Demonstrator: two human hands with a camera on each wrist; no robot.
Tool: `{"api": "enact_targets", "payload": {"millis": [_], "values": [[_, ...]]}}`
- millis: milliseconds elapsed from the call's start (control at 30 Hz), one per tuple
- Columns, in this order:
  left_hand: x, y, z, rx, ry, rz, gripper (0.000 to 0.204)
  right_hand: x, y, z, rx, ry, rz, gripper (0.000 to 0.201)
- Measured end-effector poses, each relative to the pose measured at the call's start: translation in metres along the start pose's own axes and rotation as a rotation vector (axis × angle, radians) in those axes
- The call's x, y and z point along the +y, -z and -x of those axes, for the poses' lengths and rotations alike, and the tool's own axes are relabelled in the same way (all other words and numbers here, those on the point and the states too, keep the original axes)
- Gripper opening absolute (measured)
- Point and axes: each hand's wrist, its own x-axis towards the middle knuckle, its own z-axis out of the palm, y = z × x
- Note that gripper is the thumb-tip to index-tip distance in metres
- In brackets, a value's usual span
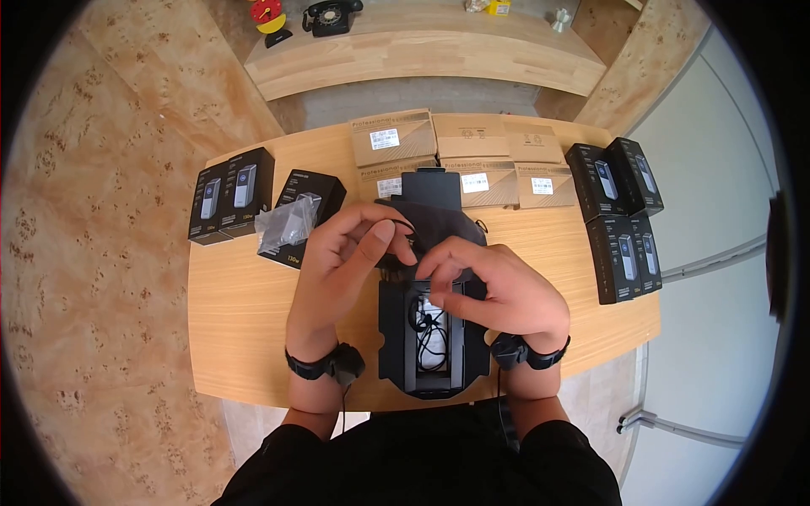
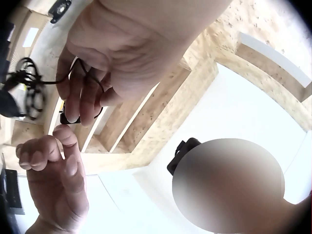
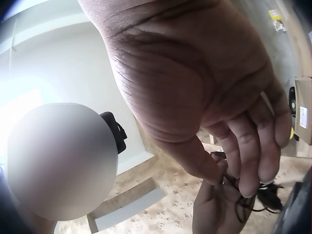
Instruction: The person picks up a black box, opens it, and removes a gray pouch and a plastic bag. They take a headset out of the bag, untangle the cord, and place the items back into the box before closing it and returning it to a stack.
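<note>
A thin black cable (image 2: 51, 82) loops round the fingers of my left hand (image 1: 342, 257), which grips it above an opened black box (image 1: 434, 384). By those fingertips shows a small black piece (image 2: 64, 118), partly hidden. Close beside it hovers my right hand (image 1: 506, 291), its fingers loosely bent with nothing between them. A tangled bundle of black cable (image 1: 432, 344) appears over the box's inner recess, where something pale lies. Behind the hands, a dark grey pouch (image 1: 451, 226) with a cord loop lies across the box's raised end.
Several black printed boxes (image 1: 232, 196) stand at the left, one with a clear plastic bag (image 1: 287, 221) on it. More black boxes (image 1: 620, 190) stand at the right. Brown cartons (image 1: 472, 181) line the table's back. Beyond is a shelf (image 1: 439, 51) with a black telephone (image 1: 332, 17).
</note>
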Motion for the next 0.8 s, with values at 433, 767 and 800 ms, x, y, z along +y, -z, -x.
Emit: {"api": "enact_targets", "payload": {"millis": [433, 767, 800], "values": [[0.001, -0.01, 0.003, 0.056, -0.127, 0.417, 0.025, 0.005, -0.031, -0.016, 0.181, 0.124, 0.082, 0.033], [0.002, -0.002, 0.002, 0.204, -0.217, 0.468, 0.027, 0.013, -0.02, -0.014, -0.02, 0.071, 0.069, 0.013], [0.004, -0.001, 0.0, 0.267, -0.206, 0.415, 0.027, 0.016, -0.017, -0.012, 0.025, 0.075, 0.02, 0.013]]}}
